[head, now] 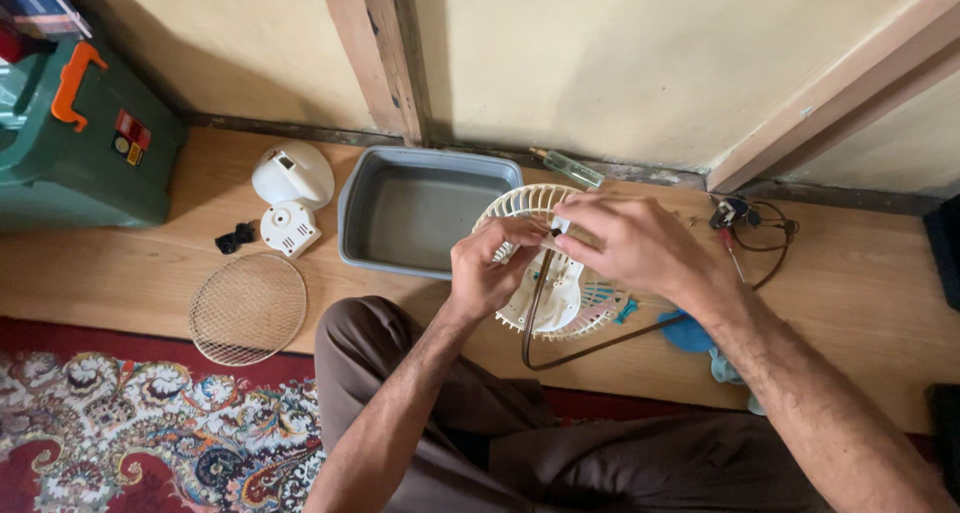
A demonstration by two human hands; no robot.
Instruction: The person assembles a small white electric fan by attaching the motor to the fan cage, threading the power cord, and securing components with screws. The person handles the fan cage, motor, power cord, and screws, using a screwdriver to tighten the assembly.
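Head view looks down on a person seated at a wooden floor's edge, both hands on a small cream fan housing (pixel 560 293) with a slatted round grille, tilted above the floorboards just right of a grey plastic tub (pixel 420 213). Left hand (pixel 487 271) curls closed around the housing's rim. Right hand (pixel 630 241) pinches a slim tool or part at the housing's top; what exactly it grips is hard to tell. A brown cord (pixel 535 318) loops down from the housing. A round wire guard (pixel 247 308) lies flat well to the left, near a white dome-shaped cover (pixel 292 173) and a green toolbox (pixel 75 138).
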